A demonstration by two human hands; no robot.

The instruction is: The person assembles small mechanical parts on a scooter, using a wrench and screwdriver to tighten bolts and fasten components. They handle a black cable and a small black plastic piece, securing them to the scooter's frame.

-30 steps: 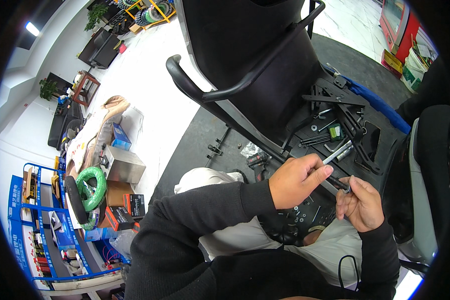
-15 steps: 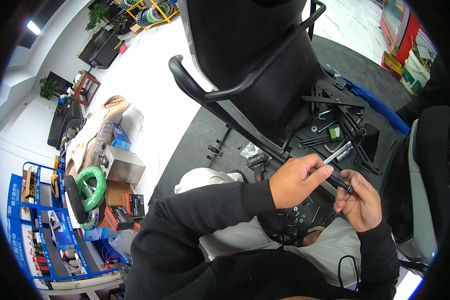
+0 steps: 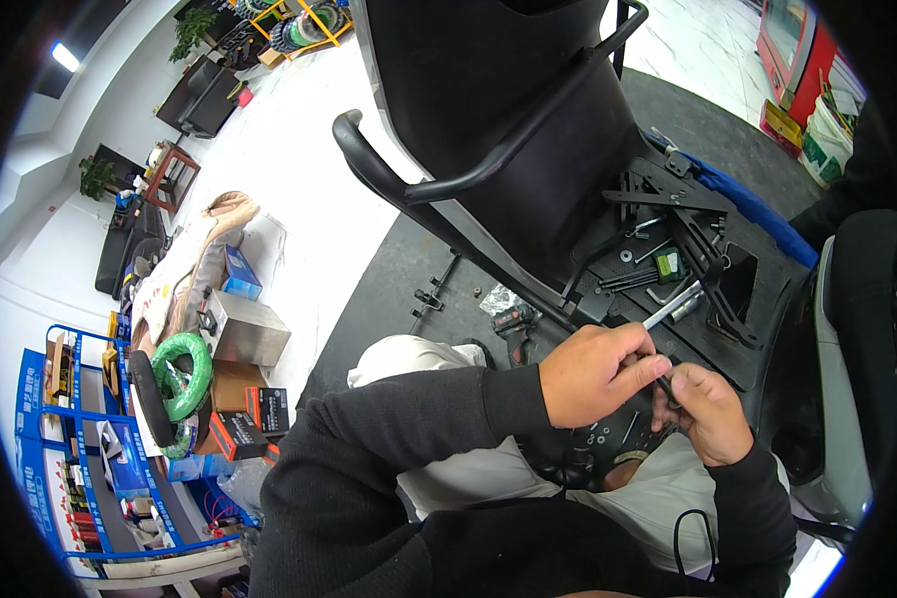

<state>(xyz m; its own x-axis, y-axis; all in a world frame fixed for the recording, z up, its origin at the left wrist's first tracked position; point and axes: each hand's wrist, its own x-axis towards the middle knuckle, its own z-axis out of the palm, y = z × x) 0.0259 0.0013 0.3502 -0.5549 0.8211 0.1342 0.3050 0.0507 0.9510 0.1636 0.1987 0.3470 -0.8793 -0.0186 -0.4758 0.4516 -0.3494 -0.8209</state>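
Observation:
My left hand (image 3: 600, 373) is closed round a black bar (image 3: 671, 392), which is mostly hidden by my fingers. Close against it, the thumb and fingers of my right hand (image 3: 710, 417) pinch the bar's near end. Whether this bar joins the black tube frame (image 3: 528, 292) beside the large black seat shell (image 3: 498, 100) cannot be made out. A silver shaft (image 3: 672, 307) slants away past my left knuckles, and I cannot tell whether that hand grips it too.
Black metal brackets (image 3: 706, 249), hex keys (image 3: 630, 280) in a green holder (image 3: 670, 264) and loose hardware lie on the dark footboard. A power drill (image 3: 513, 324) rests by my knee. To the left are a metal box (image 3: 244, 327) and blue shelving (image 3: 80, 448).
My right hand has shifted left, up against my left hand, and its spread fingers have drawn into a pinch covering the bar's end. My left hand has barely moved.

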